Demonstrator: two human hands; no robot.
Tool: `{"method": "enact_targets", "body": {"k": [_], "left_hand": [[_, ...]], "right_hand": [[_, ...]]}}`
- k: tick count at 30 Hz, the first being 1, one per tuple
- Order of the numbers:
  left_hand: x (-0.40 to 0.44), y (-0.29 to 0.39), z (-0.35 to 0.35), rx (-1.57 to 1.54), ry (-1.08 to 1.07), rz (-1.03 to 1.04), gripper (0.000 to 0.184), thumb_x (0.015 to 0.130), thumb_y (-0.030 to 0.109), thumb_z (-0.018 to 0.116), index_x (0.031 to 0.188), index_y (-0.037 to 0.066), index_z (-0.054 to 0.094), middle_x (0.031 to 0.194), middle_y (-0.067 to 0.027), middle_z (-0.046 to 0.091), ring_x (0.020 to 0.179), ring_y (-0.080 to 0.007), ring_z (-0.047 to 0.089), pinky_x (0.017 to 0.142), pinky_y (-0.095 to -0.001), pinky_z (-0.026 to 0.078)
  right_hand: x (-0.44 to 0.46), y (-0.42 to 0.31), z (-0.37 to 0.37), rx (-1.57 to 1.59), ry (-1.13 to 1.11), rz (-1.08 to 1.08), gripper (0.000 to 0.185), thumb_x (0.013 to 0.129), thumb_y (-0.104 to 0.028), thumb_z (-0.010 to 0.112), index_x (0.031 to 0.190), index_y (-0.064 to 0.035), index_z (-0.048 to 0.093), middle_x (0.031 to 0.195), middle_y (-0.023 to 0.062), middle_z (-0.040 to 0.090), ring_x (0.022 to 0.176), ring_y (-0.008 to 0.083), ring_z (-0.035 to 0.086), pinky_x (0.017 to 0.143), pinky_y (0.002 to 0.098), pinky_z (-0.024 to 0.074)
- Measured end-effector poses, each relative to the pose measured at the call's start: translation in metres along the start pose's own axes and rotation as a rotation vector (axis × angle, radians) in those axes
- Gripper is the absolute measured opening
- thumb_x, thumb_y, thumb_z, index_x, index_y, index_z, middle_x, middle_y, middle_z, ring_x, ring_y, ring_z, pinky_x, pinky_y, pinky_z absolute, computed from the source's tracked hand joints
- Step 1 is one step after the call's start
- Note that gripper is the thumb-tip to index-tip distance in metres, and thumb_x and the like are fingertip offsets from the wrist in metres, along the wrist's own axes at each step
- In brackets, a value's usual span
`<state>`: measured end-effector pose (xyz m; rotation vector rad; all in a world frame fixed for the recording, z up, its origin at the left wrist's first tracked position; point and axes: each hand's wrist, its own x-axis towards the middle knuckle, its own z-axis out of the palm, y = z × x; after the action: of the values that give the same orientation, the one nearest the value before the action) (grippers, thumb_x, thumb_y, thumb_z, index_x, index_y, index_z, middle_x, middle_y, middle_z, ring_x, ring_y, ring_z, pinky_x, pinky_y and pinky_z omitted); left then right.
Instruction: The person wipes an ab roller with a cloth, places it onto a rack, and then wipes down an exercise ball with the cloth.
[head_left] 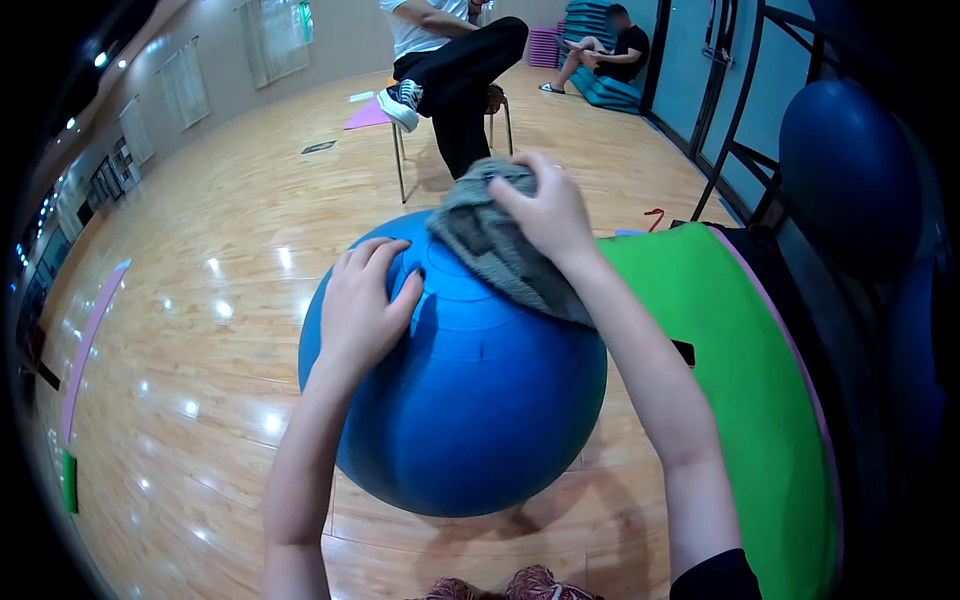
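Note:
A large blue exercise ball [470, 400] rests on the wooden floor in front of me. My left hand [365, 300] lies on the ball's upper left side, fingers spread and holding nothing. On the upper right of the ball, my right hand [545, 210] grips a grey-green cloth [490, 235], its fingers curled over the bunched top. The cloth drapes down over the ball's surface, and part of it is hidden behind my right forearm.
To the right lies a bright green mat [740, 400] with a dark object [684, 352] at its edge. Another blue ball [850, 170] sits in a black rack [735, 120]. Ahead, a person [460, 60] sits on a chair; another [625, 55] sits by stacked mats [585, 22].

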<state>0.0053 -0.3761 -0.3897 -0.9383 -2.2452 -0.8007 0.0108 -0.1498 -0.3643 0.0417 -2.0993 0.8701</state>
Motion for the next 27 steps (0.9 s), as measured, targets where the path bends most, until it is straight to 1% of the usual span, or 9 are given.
{"method": "enact_targets", "body": {"k": [2, 3, 7, 11, 19, 21, 22, 25, 27], "left_hand": [[0.018, -0.008, 0.014, 0.13, -0.039, -0.122, 0.034, 0.081, 0.027, 0.052, 0.107, 0.006, 0.058, 0.107, -0.0118, 0.058, 0.101, -0.0303, 0.05, 0.087, -0.0395, 0.041], [0.026, -0.02, 0.026, 0.19, -0.01, -0.116, 0.03, 0.081, 0.024, 0.05, 0.104, 0.006, 0.057, 0.104, -0.0123, 0.058, 0.097, -0.0308, 0.052, 0.084, -0.0403, 0.042], [0.04, -0.041, 0.045, 0.216, -0.057, -0.25, 0.024, 0.081, 0.02, 0.048, 0.1, 0.007, 0.055, 0.097, -0.0116, 0.059, 0.089, -0.0304, 0.055, 0.075, -0.0423, 0.044], [0.032, -0.051, 0.05, 0.161, 0.049, -0.304, 0.022, 0.08, 0.013, 0.049, 0.099, 0.005, 0.055, 0.095, -0.0119, 0.058, 0.091, -0.0301, 0.054, 0.078, -0.0413, 0.043], [0.045, -0.094, 0.033, 0.146, 0.011, -0.421, 0.023, 0.081, 0.019, 0.048, 0.098, 0.006, 0.056, 0.095, -0.0135, 0.059, 0.091, -0.0298, 0.055, 0.077, -0.0415, 0.045], [0.056, -0.109, 0.038, 0.252, 0.002, -0.573, 0.022, 0.081, 0.021, 0.047, 0.094, 0.006, 0.057, 0.09, -0.0145, 0.061, 0.086, -0.0308, 0.057, 0.073, -0.0424, 0.046], [0.058, -0.112, 0.044, 0.318, 0.106, -0.508, 0.02, 0.08, 0.022, 0.048, 0.084, 0.006, 0.059, 0.08, -0.0143, 0.062, 0.074, -0.032, 0.06, 0.065, -0.0431, 0.048], [0.065, -0.102, 0.053, 0.495, -0.015, -0.543, 0.02, 0.08, 0.022, 0.048, 0.074, 0.006, 0.059, 0.071, -0.0127, 0.062, 0.065, -0.0314, 0.06, 0.058, -0.0427, 0.048], [0.063, -0.087, 0.059, 0.514, 0.053, -0.444, 0.022, 0.08, 0.022, 0.048, 0.068, 0.006, 0.058, 0.067, -0.0121, 0.062, 0.06, -0.0308, 0.06, 0.054, -0.0428, 0.048]], "right_hand": [[0.015, -0.013, 0.015, -0.037, -0.104, -0.145, 0.034, 0.074, -0.032, 0.063, 0.095, -0.0055, 0.056, 0.092, 0.0166, 0.056, 0.09, 0.0357, 0.056, 0.076, 0.0422, 0.0459], [0.023, -0.013, 0.025, -0.048, -0.147, -0.174, 0.029, 0.077, -0.029, 0.061, 0.095, -0.0074, 0.054, 0.091, 0.0164, 0.055, 0.087, 0.0356, 0.055, 0.074, 0.0425, 0.0461], [0.026, -0.014, 0.068, -0.263, -0.263, -0.075, 0.031, 0.077, -0.032, 0.06, 0.099, -0.0109, 0.055, 0.098, 0.016, 0.054, 0.088, 0.034, 0.054, 0.071, 0.044, 0.0448], [-0.014, -0.043, 0.085, -0.384, -0.274, -0.086, 0.035, 0.074, -0.035, 0.062, 0.1, -0.0124, 0.057, 0.105, 0.0104, 0.051, 0.098, 0.0285, 0.047, 0.079, 0.0406, 0.0384], [0.007, -0.052, 0.134, -0.325, -0.237, -0.057, 0.034, 0.071, -0.029, 0.064, 0.1, -0.012, 0.057, 0.102, 0.0105, 0.054, 0.094, 0.0279, 0.049, 0.077, 0.0398, 0.0399], [0.024, -0.046, 0.153, -0.316, -0.285, -0.042, 0.034, 0.071, -0.029, 0.064, 0.101, -0.0125, 0.057, 0.101, 0.0113, 0.054, 0.094, 0.0284, 0.049, 0.077, 0.0394, 0.0405], [0.025, -0.041, 0.16, -0.367, -0.263, -0.042, 0.034, 0.071, -0.029, 0.064, 0.101, -0.0127, 0.058, 0.1, 0.0111, 0.054, 0.093, 0.0282, 0.049, 0.076, 0.0392, 0.0408], [0.021, -0.029, 0.162, -0.425, -0.268, -0.01, 0.034, 0.072, -0.03, 0.064, 0.101, -0.0128, 0.058, 0.098, 0.011, 0.054, 0.093, 0.0285, 0.049, 0.075, 0.0398, 0.0413], [0.022, -0.023, 0.148, -0.443, -0.247, 0.012, 0.033, 0.071, -0.028, 0.064, 0.098, -0.0111, 0.057, 0.102, 0.0103, 0.056, 0.096, 0.0285, 0.05, 0.075, 0.0407, 0.0422]]}}
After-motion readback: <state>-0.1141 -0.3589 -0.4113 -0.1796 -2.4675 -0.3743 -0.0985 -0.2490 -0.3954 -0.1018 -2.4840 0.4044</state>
